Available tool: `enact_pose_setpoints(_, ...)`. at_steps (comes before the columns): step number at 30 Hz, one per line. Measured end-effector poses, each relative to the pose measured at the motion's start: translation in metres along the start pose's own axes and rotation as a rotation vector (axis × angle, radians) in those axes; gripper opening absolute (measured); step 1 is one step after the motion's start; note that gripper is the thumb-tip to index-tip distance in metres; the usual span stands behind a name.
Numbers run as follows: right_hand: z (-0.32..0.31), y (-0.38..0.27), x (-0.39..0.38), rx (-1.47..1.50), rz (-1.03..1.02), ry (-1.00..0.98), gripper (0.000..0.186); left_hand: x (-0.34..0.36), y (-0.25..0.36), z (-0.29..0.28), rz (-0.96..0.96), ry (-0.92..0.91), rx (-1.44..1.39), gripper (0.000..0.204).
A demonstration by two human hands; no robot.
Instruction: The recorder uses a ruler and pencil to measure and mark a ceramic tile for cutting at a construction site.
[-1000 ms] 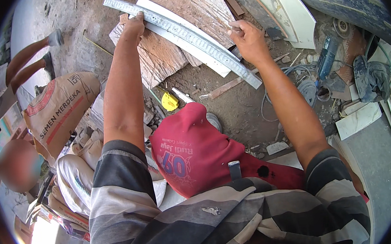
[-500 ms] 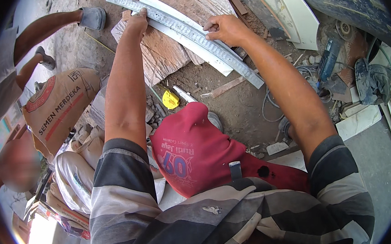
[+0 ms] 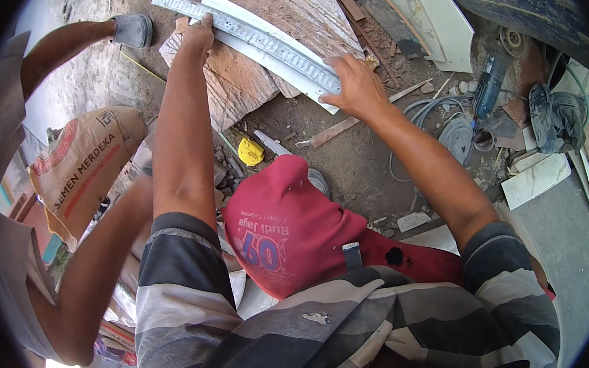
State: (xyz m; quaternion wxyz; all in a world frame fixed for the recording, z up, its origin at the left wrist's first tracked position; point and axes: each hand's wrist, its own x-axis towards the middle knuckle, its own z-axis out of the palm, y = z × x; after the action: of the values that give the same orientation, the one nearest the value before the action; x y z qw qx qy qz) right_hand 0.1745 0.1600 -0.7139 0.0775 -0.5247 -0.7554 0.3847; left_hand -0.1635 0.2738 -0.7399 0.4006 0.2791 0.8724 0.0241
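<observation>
A long silvery metal strip (image 3: pixel 245 36) with an embossed or perforated pattern slants across the top middle. It lies along a narrow white tile strip (image 3: pixel 271 65), which shows on both sides of it. My left hand (image 3: pixel 200 36) is closed near the metal strip's upper left part, thumb on its edge. My right hand (image 3: pixel 357 88) grips the lower right end, thumb on the near side and fingers on the far side; whether it also holds the tile strip I cannot tell. Beneath both lies a brownish stone-like slab (image 3: pixel 242 84) with dark scratch lines.
A yellow tape measure (image 3: pixel 250 151) lies on the dirt near my knee in red cloth (image 3: pixel 276 220). An angle grinder (image 3: pixel 491 85) and coiled cable (image 3: pixel 453 137) are on the right. At left are a paper cement sack (image 3: pixel 89 169) and another person's arm (image 3: pixel 111 267).
My right hand has shifted right and down to the metal strip's end, which stuck out past it before. At left, the other person's arm has come in beside the sack.
</observation>
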Motion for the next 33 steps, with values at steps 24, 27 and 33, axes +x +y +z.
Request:
enact_pose_setpoints(24,0.018,0.001,-0.031,0.1,0.012,0.213,0.034,0.002,-0.01,0.008,0.098,0.055,-0.347,0.038)
enact_pose_setpoints(27,0.004,-0.014,-0.027,0.147,-0.03,0.175,0.041,-0.019,-0.017,-0.005,0.041,0.064,-0.806,0.049)
enact_pose_setpoints(33,-0.015,-0.04,-0.011,0.16,-0.167,0.219,0.06,-0.129,0.02,-0.013,0.284,-0.12,-1.204,0.059)
